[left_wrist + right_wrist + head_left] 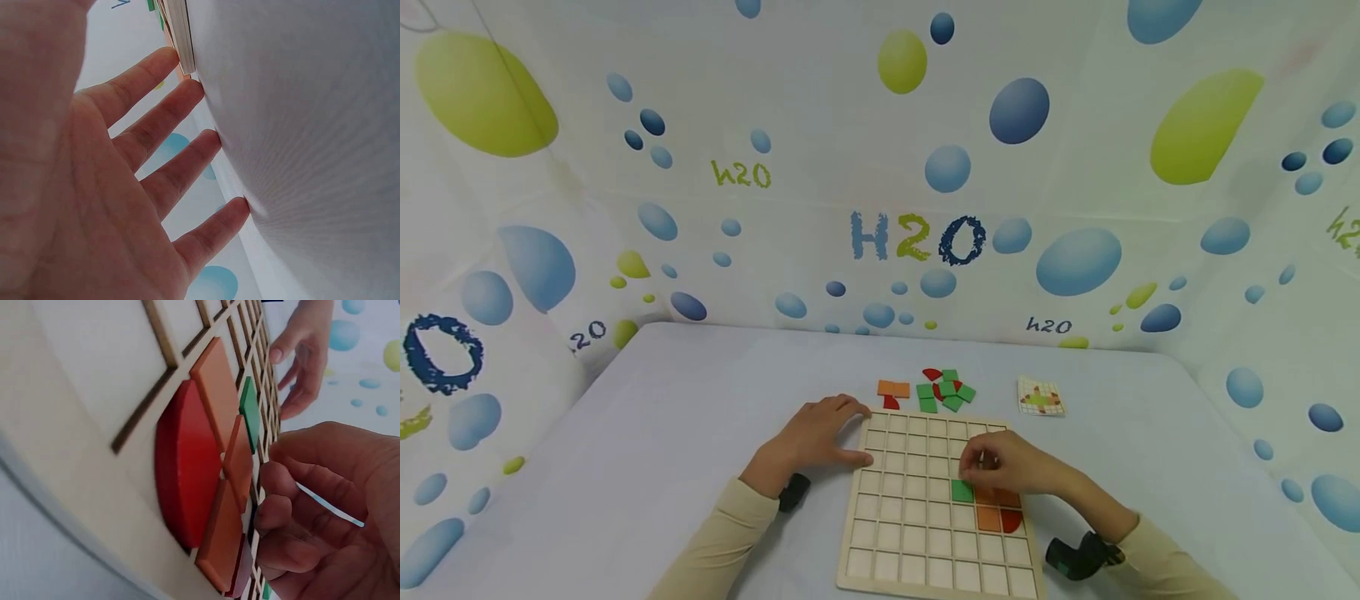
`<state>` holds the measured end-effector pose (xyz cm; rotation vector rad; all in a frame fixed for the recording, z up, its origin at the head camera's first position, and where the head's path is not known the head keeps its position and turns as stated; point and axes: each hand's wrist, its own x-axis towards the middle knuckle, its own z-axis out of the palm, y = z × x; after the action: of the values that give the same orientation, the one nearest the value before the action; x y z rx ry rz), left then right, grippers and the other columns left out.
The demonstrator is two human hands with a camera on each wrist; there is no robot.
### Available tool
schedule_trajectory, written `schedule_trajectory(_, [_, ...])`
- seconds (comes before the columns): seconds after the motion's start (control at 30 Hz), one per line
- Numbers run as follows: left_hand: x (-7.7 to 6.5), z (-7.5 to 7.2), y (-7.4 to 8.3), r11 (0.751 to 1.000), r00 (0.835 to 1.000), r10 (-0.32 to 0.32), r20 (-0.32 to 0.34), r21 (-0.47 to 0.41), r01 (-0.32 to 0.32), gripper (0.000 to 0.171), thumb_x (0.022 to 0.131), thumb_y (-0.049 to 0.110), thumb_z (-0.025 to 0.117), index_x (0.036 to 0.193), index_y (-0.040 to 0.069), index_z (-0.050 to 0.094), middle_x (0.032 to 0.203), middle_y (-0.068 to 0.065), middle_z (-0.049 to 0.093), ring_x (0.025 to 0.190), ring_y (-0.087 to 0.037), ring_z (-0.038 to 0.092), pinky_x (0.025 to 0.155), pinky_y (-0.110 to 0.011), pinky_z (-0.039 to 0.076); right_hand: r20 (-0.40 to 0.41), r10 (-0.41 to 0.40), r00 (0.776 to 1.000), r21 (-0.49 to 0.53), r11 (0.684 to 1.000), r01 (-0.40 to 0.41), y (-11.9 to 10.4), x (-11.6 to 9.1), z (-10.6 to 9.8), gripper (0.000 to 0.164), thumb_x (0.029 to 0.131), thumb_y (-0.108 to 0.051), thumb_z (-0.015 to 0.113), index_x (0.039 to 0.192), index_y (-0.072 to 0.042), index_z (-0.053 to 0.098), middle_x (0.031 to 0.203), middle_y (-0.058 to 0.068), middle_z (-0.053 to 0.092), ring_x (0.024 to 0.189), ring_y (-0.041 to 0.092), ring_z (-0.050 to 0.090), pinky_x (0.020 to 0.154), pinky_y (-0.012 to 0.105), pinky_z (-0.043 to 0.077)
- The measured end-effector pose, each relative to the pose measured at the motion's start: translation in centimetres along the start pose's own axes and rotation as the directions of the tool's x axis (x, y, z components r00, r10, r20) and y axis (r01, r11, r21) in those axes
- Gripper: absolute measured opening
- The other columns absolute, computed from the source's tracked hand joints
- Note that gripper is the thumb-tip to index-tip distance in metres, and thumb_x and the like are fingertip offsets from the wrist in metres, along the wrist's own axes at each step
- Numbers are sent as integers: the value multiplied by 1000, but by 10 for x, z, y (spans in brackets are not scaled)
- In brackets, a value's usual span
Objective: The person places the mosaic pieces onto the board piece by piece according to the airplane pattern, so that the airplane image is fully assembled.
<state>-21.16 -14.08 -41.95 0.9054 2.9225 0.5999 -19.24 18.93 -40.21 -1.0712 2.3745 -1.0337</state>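
A pale wooden grid board (895,533) lies on the table. My left hand (823,433) steadies its upper left corner, fingers spread and fairly straight; the left wrist view shows fingertips (195,89) along the board's edge and the tabletop. Over the right half of the board is my right hand (1011,462), fingers bent and tips close together just above a green square tile (962,491). I cannot tell whether a piece is between those fingertips. Beside it sit orange square tiles (988,518) and a red quarter-round piece (1012,521), set in cells; another red piece (240,569) shows low down.
Beyond the board lie a heap of green squares (951,389) mixed with red pieces, and a pair of orange tiles (893,389) above one red piece (891,402). A small pattern card (1041,397) is at the back right. A printed curtain (820,125) hangs behind the table.
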Motion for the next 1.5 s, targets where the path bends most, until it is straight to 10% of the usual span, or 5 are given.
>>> schedule_trajectory(1.1, [-3,3,-1,1000,1000,-8,2,-4,8,63,80,49,76,128,13,57,134,-11,53,125,-33,50,98,-58,40,-95,48,994,55,998,-43,30,23,-18,12,95,-8,61,99,2,67,88,11,65,61,11,57,57,24,49])
schedule_trajectory(1.5, [-4,3,-2,1000,1000,-12,-2,-7,11,62,79,48,77,127,14,58,134,-11,53,126,-33,49,99,-58,39,-263,77,962,-32,996,-89,36,26,-25,8,92,-4,64,96,2,67,88,11,65,68,17,60,55,24,47])
